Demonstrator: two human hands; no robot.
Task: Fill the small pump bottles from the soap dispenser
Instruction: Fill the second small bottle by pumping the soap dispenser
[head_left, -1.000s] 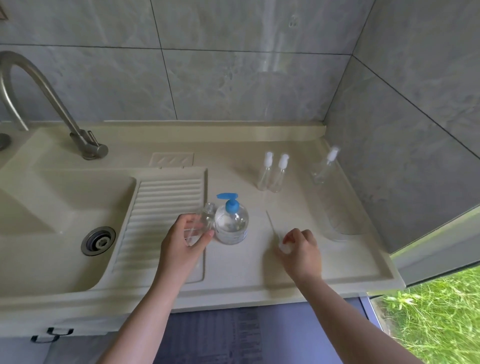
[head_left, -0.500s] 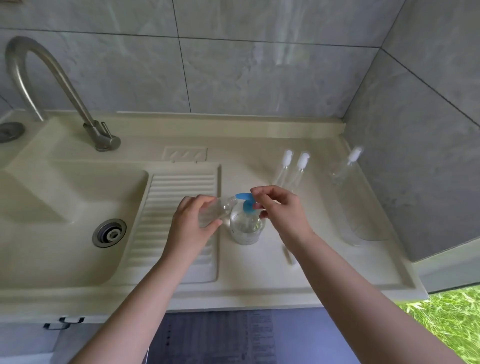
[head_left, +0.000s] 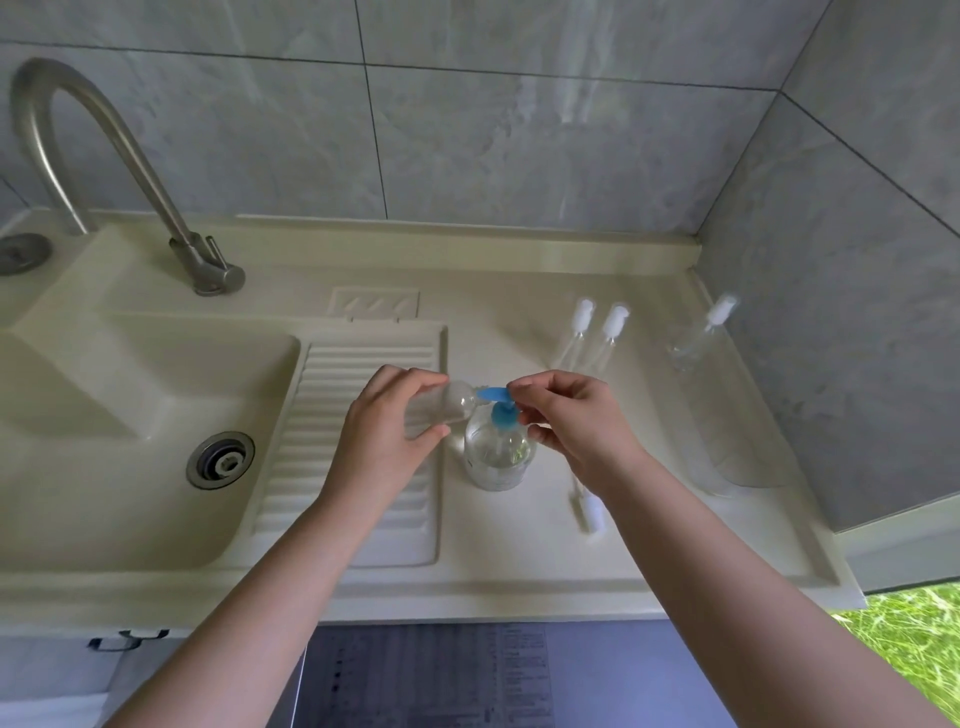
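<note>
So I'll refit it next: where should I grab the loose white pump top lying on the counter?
Pinch the white pump top at its thick head from above; it lies flat with its thin dip tube pointing away, just right of the clear soap dispenser.

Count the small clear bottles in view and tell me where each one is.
4. One open bottle is held in the left hand at the dispenser's spout. Two capped bottles stand together behind the right hand. A fourth stands by the right wall.
</note>
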